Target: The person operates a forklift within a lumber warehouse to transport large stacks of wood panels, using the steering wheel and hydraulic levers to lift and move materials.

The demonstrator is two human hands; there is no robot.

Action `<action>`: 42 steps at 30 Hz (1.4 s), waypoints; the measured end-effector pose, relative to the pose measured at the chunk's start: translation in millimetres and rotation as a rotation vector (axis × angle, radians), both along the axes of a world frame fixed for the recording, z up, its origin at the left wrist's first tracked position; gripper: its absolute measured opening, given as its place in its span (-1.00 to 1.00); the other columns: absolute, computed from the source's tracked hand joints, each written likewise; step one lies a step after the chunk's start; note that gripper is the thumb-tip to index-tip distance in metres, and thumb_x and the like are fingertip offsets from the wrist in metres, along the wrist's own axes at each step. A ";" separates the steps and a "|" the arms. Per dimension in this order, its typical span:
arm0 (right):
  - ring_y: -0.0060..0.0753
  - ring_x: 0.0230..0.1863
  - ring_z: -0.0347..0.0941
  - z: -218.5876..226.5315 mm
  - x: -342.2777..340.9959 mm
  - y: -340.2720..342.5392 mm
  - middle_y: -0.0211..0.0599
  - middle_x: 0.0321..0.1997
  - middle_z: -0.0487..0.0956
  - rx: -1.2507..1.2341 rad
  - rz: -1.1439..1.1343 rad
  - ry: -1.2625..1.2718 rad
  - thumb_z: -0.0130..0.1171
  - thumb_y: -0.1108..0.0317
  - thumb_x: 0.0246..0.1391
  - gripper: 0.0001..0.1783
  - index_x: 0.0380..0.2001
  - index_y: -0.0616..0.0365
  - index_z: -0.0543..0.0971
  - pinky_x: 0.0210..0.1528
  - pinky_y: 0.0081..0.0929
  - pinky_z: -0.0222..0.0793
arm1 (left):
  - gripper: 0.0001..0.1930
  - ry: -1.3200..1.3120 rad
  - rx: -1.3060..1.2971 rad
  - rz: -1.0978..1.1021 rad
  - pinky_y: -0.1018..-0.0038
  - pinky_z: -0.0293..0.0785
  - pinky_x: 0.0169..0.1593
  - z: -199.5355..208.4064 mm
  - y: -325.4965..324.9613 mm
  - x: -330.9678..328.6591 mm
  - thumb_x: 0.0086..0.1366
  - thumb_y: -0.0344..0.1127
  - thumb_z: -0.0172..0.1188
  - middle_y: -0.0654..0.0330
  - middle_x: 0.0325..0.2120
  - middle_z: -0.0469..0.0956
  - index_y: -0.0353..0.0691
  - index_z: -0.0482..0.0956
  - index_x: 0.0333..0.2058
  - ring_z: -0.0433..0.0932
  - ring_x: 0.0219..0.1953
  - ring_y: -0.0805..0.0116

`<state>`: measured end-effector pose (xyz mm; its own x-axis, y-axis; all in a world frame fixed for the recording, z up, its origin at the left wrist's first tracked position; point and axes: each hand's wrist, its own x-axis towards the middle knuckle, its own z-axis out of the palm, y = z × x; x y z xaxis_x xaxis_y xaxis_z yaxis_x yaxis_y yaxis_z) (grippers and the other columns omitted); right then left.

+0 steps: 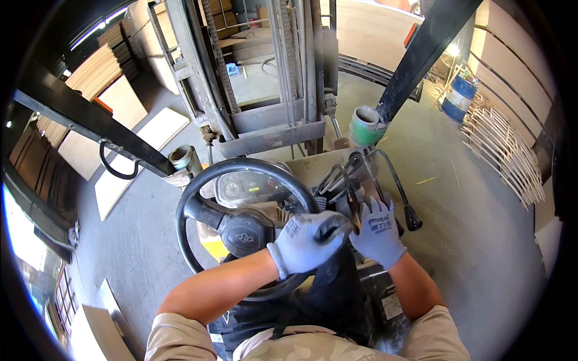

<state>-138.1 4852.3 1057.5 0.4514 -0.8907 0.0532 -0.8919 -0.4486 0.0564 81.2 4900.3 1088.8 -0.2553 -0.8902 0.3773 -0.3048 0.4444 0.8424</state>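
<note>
Both my hands wear pale grey work gloves. My left hand (310,242) is closed at the right side of the black steering wheel (211,174), with my forearm crossing in front of the wheel. A dark patch shows at its curled fingers; I cannot tell whether it is a wheel knob or the glove's coating. Right of it, my right hand (379,233) lies over the bent black control levers (374,174), fingers forward around a lever whose end it hides. Another lever with a black knob (413,218) stands just right of that hand.
Ahead rises the forklift mast (277,129) with chains and rails. Dark posts (421,54) slant at both sides; a green-banded cup holder (366,127) sits at the right one. Board stacks (96,72) stand left, a loose panel (141,156) on the floor. A blue drum (459,99) and wooden strips (506,156) are right.
</note>
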 end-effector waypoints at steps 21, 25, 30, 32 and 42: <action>-0.09 -0.38 0.65 -27.8 85.1 -0.6 -0.03 -0.33 0.67 -0.116 0.061 -0.467 0.06 0.55 0.06 -0.47 0.17 0.22 0.48 -0.31 -0.31 0.52 | -0.79 0.122 0.226 0.345 0.51 0.59 -0.23 -77.1 137.3 265.6 0.31 -0.46 0.19 0.10 -0.39 0.69 -0.36 0.65 -0.11 0.66 -0.37 0.44; 0.12 -0.31 0.61 -41.3 76.6 1.7 -0.02 -0.29 0.67 -0.016 0.007 -0.556 0.10 0.55 -0.01 -0.39 0.20 0.19 0.44 -0.24 -0.13 0.52 | -0.80 0.111 -0.018 0.286 0.49 0.58 -0.29 -101.7 130.0 259.6 0.31 -0.46 0.18 0.06 -0.41 0.69 -0.39 0.65 -0.14 0.67 -0.41 0.43; 0.01 -0.36 0.65 -47.5 70.4 14.0 -0.06 -0.37 0.68 -0.038 -0.001 -0.590 0.03 0.65 -0.02 -0.44 0.13 0.24 0.48 -0.29 -0.23 0.53 | -0.73 0.524 0.122 0.560 0.61 0.38 -0.56 -89.8 92.6 287.2 0.47 -0.33 0.02 0.21 -0.60 0.60 -0.44 0.62 -0.16 0.47 -0.65 0.57; -0.01 -0.38 0.65 -56.1 71.4 10.1 -0.07 -0.37 0.68 -0.076 0.049 -0.581 0.03 0.66 -0.03 -0.46 0.11 0.26 0.49 -0.32 -0.25 0.53 | -0.74 0.587 0.060 0.566 0.61 0.35 -0.57 -82.1 71.3 298.8 0.50 -0.32 0.02 0.22 -0.63 0.56 -0.40 0.61 -0.12 0.38 -0.70 0.61; -0.20 -0.50 0.63 -69.5 58.4 17.6 -0.13 -0.42 0.68 -0.084 0.003 -0.619 0.03 0.41 0.31 -0.64 0.14 0.22 0.48 -0.42 -0.29 0.48 | -0.79 0.695 0.028 0.436 0.67 0.22 -0.63 -43.3 -7.9 262.1 0.43 -0.27 0.16 0.28 -0.65 0.54 -0.30 0.65 -0.16 0.37 -0.70 0.65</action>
